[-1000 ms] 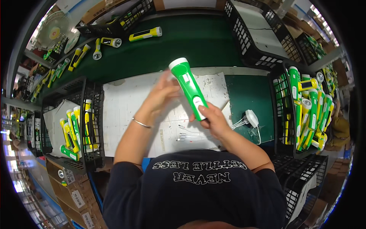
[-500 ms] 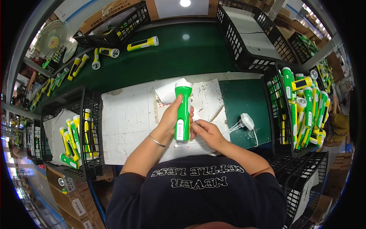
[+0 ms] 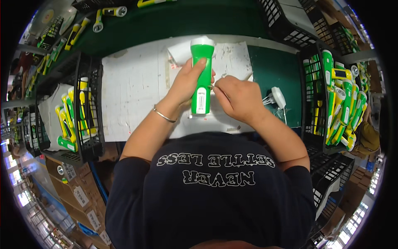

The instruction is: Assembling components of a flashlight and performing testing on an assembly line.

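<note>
My left hand (image 3: 185,83) is closed around a green flashlight (image 3: 204,79) with a white head. It stands nearly lengthwise before me, head away, a white panel on its near end. My thumb lies along its upper side. My right hand (image 3: 241,98) is closed in a pinch right beside the flashlight's right edge. Something small and thin shows between its fingertips, too small to name. White cables run from behind this hand to a white plug-like block (image 3: 277,98) on the right. Below my hands lies a worn white board (image 3: 132,91).
A black crate (image 3: 89,143) with green and yellow flashlights stands on the left, and a fuller one (image 3: 313,120) on the right. More flashlights (image 3: 77,35) lie on the green tabletop (image 3: 166,25) at the far left. Another black crate (image 3: 286,31) stands at the far right.
The view has tipped, so the bench sits higher in the picture. My left hand keeps its hold on the flashlight. My right hand has turned, its back now facing up, still at the flashlight's right side.
</note>
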